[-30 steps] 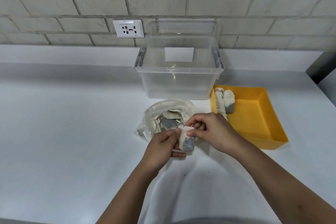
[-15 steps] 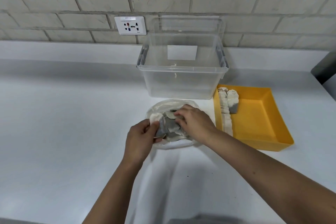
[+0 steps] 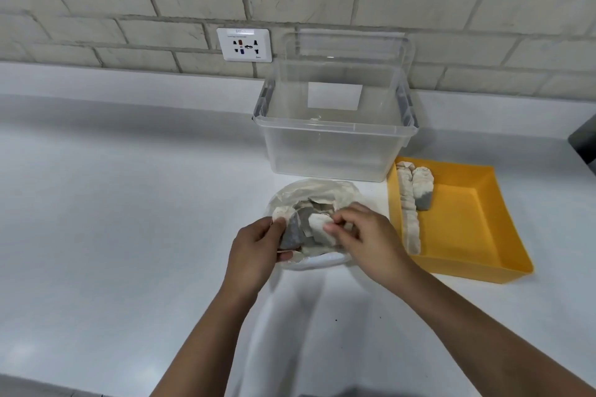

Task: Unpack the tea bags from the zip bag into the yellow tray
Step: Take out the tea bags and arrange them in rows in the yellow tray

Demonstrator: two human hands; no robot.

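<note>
yellow tray (image 3: 467,235) sits right of the zip bag (image 3: 322,193), short carry, a few tea bags (image 3: 409,219) already lined along its left wall. left hand (image 3: 254,251) grips the bag's mouth, likely to keep it open; right hand (image 3: 371,242) pinches one tea bag (image 3: 317,227) inside it

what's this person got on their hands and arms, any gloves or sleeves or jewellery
Nothing worn that shows. The left hand and right hand are bare, with no gloves and no rings, watch or bracelet that I can make out. Both forearms are uncovered down to the bottom edge of the picture, so no sleeve comes into view.
</note>
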